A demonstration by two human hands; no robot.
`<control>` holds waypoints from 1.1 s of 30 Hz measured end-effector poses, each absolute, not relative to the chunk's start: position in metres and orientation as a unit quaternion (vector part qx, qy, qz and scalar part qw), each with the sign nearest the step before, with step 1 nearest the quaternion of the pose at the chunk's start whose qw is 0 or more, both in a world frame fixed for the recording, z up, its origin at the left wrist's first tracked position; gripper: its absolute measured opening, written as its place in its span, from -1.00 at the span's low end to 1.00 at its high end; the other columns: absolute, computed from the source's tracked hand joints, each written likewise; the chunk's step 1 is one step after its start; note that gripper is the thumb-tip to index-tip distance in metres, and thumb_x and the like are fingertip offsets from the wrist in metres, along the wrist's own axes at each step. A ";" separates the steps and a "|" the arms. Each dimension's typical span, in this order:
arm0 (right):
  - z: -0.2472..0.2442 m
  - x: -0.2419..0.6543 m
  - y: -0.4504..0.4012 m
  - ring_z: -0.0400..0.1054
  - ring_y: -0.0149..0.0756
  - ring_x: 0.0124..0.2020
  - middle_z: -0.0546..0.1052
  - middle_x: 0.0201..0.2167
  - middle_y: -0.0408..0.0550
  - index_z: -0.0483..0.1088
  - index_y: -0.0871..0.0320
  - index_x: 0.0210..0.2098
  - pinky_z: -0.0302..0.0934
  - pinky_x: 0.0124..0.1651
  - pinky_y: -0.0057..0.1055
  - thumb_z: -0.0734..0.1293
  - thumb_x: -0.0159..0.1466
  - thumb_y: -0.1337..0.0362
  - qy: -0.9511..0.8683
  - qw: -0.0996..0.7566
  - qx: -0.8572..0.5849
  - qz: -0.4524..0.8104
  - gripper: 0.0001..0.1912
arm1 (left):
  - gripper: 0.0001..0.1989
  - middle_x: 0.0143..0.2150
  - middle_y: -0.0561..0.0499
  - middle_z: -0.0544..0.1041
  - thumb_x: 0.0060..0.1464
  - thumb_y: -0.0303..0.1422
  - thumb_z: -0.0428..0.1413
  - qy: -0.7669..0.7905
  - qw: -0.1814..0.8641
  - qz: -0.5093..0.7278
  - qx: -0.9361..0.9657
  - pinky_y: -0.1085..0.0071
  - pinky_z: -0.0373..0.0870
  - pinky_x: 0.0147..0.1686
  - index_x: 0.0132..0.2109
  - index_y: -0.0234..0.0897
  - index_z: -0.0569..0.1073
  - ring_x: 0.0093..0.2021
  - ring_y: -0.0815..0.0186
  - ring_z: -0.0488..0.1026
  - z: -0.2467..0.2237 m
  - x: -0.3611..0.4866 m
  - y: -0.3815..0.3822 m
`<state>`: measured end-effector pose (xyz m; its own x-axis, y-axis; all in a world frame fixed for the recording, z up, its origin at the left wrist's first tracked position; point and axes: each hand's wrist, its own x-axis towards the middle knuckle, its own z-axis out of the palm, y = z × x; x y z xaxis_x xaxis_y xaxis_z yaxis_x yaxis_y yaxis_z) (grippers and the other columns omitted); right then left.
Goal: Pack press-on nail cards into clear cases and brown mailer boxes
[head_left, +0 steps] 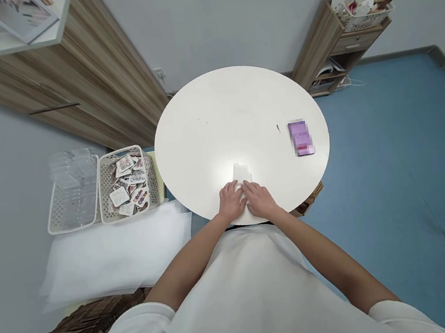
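Observation:
A thin white folded sheet [241, 172], paper or soft tissue, lies at the near edge of the white oval table [232, 97]. My left hand [231, 203] is on its left side, fingers bent over it. From the right, my right hand [260, 199] presses on the same sheet, its fingers curled. The two hands almost meet at thumbs and fingertips. Part of the sheet is hidden under them, and its far end sticks out beyond the fingers.
A blurred purple pack [301, 138] lies on the table's right side, near a small dark scrap [278, 128]. At left stand a basket of printed cards [145, 170] and a basket of clear plastic containers [53, 216]. White sheets [122, 253] lie in front of them.

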<state>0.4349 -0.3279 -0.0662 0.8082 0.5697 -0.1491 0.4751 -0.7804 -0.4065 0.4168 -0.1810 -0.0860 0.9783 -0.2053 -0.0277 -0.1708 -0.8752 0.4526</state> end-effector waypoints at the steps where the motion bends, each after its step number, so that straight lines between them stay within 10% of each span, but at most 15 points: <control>1: -0.068 0.434 -0.327 0.00 -0.05 0.15 0.06 0.20 0.14 -0.08 0.20 0.18 0.12 -0.01 -0.18 0.26 0.04 0.38 -0.295 0.155 -0.932 0.141 -0.26 | -0.65 0.15 -0.09 0.18 0.01 -0.28 0.01 -0.095 0.236 -0.043 0.966 0.08 0.09 0.03 -0.01 -0.16 0.32 0.13 0.06 0.09 -0.086 0.418 -0.180; 11: -0.080 0.449 -0.310 0.01 -0.02 0.15 0.21 0.10 0.24 0.09 0.29 0.10 0.00 0.13 -0.18 0.25 0.03 0.48 -0.281 0.166 -0.933 0.148 -0.38 | -0.31 0.20 -0.11 0.16 -0.15 -0.18 0.15 -0.175 0.310 -0.081 0.931 0.16 0.08 0.09 0.15 -0.18 0.13 0.17 0.10 0.09 -0.078 0.421 -0.158; 21: -0.054 0.458 -0.340 0.22 -0.15 -0.19 0.34 -0.22 0.08 0.32 0.20 -0.28 0.12 -0.15 -0.28 0.25 0.02 0.36 -0.277 0.199 -0.894 0.290 -0.77 | -0.76 -0.21 -0.01 0.43 0.02 -0.30 0.00 -0.131 0.387 -0.111 0.906 0.30 0.29 -0.21 -0.12 -0.18 0.30 -0.21 0.24 0.37 -0.079 0.408 -0.168; 27: -0.049 0.493 -0.340 0.27 -0.26 -0.33 0.40 -0.25 -0.01 0.18 0.16 -0.05 0.15 -0.33 -0.38 0.20 0.10 0.33 -0.213 0.244 -0.879 0.349 -0.60 | -0.82 -0.27 -0.03 0.36 0.08 -0.28 -0.07 0.003 0.414 -0.122 0.902 0.33 0.30 -0.26 -0.22 -0.26 0.31 -0.25 0.27 0.34 -0.087 0.423 -0.175; 33: -0.065 0.487 -0.330 0.11 -0.12 0.02 0.23 -0.02 0.13 0.10 0.17 0.08 0.10 -0.05 -0.23 0.12 0.17 0.35 -0.132 0.253 -0.934 0.216 -0.54 | -0.60 -0.18 -0.06 0.35 0.04 -0.34 0.01 0.139 0.456 -0.102 0.873 0.35 0.32 -0.27 0.04 -0.28 0.19 -0.36 0.36 0.36 -0.094 0.430 -0.184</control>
<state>0.4867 -0.3305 -0.0650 0.8718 0.3556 -0.3370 0.1372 -0.8376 -0.5288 0.4303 -0.1839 -0.0940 0.9404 0.1507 -0.3050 0.3364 -0.5460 0.7673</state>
